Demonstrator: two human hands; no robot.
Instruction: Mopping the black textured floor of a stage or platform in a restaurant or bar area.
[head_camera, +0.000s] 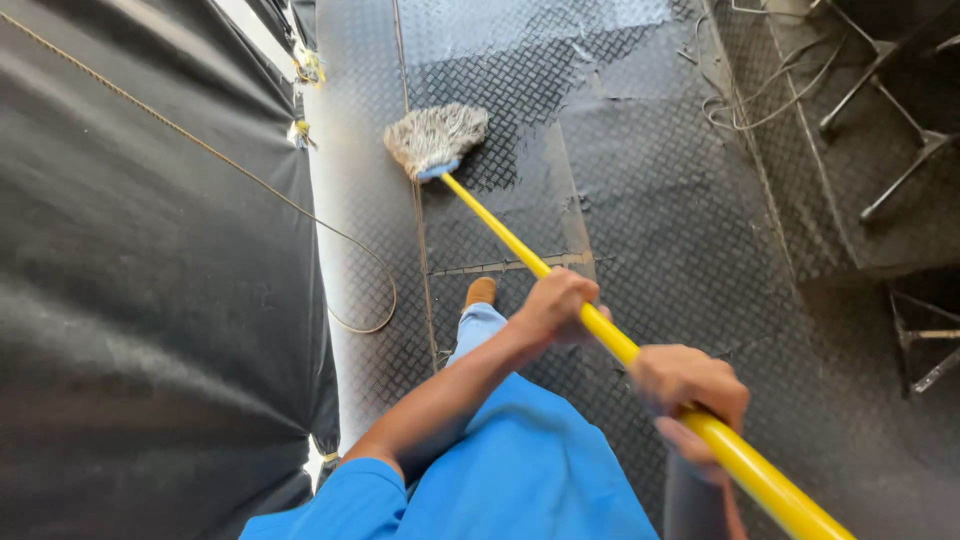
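Yellow mop handle (520, 250) clamped in both hands, left hand (553, 308) farther along, right hand (688, 385) nearer, grey mop head (436, 138) far ahead on checker-plate floor (660, 200).

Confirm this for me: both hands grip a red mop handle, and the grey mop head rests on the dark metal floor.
Not quite. The mop handle is yellow, not red, as the head view shows. The rest holds: the left hand and the right hand both grip it, and the grey mop head rests on the dark metal floor.
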